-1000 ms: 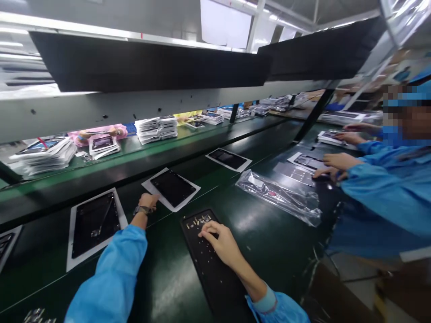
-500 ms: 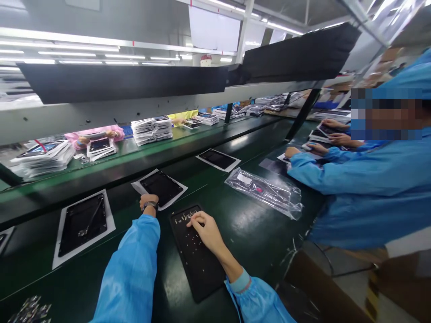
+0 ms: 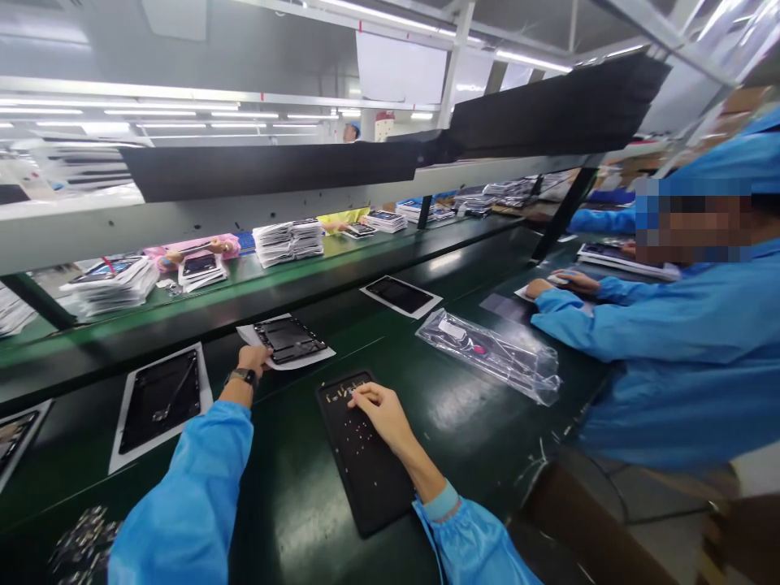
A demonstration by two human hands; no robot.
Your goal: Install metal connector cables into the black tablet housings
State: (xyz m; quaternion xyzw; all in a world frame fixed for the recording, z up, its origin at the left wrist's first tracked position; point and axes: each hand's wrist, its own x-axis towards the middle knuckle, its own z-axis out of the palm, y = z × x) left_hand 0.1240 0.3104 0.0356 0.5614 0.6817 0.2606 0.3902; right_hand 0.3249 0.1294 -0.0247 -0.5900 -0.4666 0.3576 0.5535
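The left hand [image 3: 253, 357] now holds the panel [image 3: 292, 338] tilted, apparently taking it up. The right hand [image 3: 383, 413] pinches at the tray [image 3: 373, 496], contents unclear.

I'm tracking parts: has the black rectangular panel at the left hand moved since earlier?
Yes: judged against the flat black rectangular tray, the black rectangular panel has shifted left in the picture, widening the gap between them.

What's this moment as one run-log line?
left hand: touching edge of black device housing; right hand: pinched over small gold parts on black tray; clear plastic bag: on bench
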